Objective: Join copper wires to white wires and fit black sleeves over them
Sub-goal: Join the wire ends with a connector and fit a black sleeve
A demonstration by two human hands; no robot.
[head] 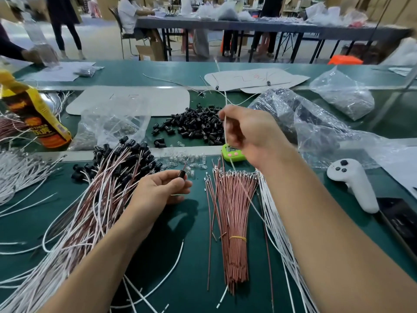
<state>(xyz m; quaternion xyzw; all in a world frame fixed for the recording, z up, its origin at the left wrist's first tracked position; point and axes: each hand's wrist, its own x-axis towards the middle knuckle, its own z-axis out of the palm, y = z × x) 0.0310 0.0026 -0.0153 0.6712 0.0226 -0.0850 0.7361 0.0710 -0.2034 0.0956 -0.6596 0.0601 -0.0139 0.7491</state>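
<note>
Rightward, clear bag holds dark parts; black sleeves loose beside.

A factory assembly hall: long green table strewn with wire bundles, black sleeves, workers at another table, cardboard boxes.

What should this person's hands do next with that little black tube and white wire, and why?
Probably lower the right hand toward the left hand and feed the thin white wire into the small black plastic sleeve. The left hand pinches that sleeve, a copper-coloured wire poking from it; the right hand pinches the white wire raised, apart from it.
</note>
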